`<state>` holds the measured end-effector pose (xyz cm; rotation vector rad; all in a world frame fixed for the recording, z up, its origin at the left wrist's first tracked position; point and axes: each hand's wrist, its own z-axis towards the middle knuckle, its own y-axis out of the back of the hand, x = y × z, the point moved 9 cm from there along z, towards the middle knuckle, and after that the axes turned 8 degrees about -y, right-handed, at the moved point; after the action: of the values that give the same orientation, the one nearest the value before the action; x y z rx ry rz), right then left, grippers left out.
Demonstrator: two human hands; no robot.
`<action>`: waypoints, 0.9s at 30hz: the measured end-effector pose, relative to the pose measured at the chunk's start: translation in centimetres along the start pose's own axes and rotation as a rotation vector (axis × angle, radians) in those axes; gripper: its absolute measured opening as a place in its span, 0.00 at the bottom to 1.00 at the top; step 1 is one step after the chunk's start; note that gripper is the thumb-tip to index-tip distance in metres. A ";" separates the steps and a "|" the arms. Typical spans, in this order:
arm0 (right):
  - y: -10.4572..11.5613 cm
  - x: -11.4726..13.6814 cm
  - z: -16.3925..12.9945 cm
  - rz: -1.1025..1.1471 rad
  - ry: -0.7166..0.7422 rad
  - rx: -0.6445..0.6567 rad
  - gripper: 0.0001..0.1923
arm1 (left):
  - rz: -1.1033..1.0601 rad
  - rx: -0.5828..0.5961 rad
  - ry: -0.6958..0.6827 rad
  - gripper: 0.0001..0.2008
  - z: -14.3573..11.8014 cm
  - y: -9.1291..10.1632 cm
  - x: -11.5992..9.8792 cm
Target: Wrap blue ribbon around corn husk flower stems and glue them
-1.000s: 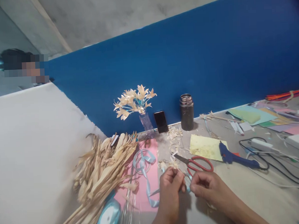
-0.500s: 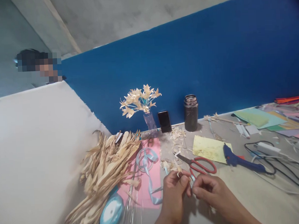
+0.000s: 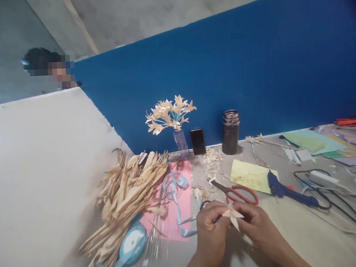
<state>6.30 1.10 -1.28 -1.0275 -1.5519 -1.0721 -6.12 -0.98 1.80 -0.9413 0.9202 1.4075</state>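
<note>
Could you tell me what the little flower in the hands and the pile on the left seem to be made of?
Flower: seemingly dried husk, matte cream, with thin pointed petals. Pile: apparently the same dried husk or leaf strips, tan, curled and fibrous.

forearms cut off at bottom edge, husk flower (image 3: 233,216) partly hidden by fingers

Both hands, left hand (image 3: 210,228) and right hand (image 3: 254,224), pinch a small husk flower (image 3: 233,216). Red scissors (image 3: 236,192) lie just beyond them.
</note>
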 end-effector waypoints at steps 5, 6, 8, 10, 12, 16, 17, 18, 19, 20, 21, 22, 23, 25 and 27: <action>-0.4 0.4 -0.2 -0.055 0.000 0.007 0.12 | 0.062 0.009 -0.034 0.09 0.0 0.2 -0.7; -0.5 0.3 -0.2 -0.060 0.001 0.013 0.12 | 0.065 0.006 -0.019 0.10 0.0 0.2 -0.5; -0.7 -0.1 -0.3 -0.063 -0.004 0.028 0.13 | 0.040 -0.016 0.025 0.12 -0.1 0.3 0.2; -0.8 -0.5 -0.3 -0.066 -0.007 0.050 0.13 | -0.014 -0.051 0.081 0.13 -0.3 0.5 1.2; -0.8 -0.8 -0.5 -0.074 0.013 0.061 0.13 | -0.051 -0.071 0.129 0.13 -0.5 0.4 1.9; -0.5 -1.4 -0.7 -0.111 0.030 0.042 0.14 | -0.134 -0.073 0.188 0.17 -0.7 0.0 2.6; -0.5 -1.6 -0.7 -0.119 0.022 0.044 0.14 | -0.179 -0.080 0.212 0.17 -0.8 -0.2 2.7; -0.6 -1.8 -0.7 -0.124 0.014 0.052 0.14 | -0.223 -0.088 0.239 0.17 -0.9 -0.4 2.8; -0.7 -1.9 -0.8 -0.126 0.007 0.059 0.14 | -0.258 -0.097 0.265 0.17 -1.0 -0.5 2.9; -0.8 -1.9 -0.8 -0.124 0.001 0.062 0.14 | -0.277 -0.099 0.290 0.17 -1.1 -0.7 3.0; -0.8 -2.0 -0.8 -0.119 -0.008 0.058 0.15 | -0.275 -0.092 0.308 0.16 -1.0 -0.8 3.0; -0.7 -2.1 -0.7 -0.110 -0.021 0.049 0.16 | -0.255 -0.071 0.319 0.15 -1.0 -0.9 3.0; -0.4 -2.3 -0.6 -0.095 -0.040 0.030 0.16 | -0.215 -0.038 0.323 0.14 -0.8 -0.8 3.0; 0.5 -2.8 -0.4 -0.057 -0.086 -0.029 0.17 | -0.079 0.051 0.315 0.11 -0.2 -0.3 3.1; 1.7 -3.6 -0.2 -0.031 -0.136 -0.078 0.18 | 0.146 0.103 0.272 0.09 0.8 1.8 3.1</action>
<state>8.64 0.96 -4.54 -1.1538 -1.6499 -1.1106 -8.01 0.87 -0.76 -1.0196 1.2746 1.3590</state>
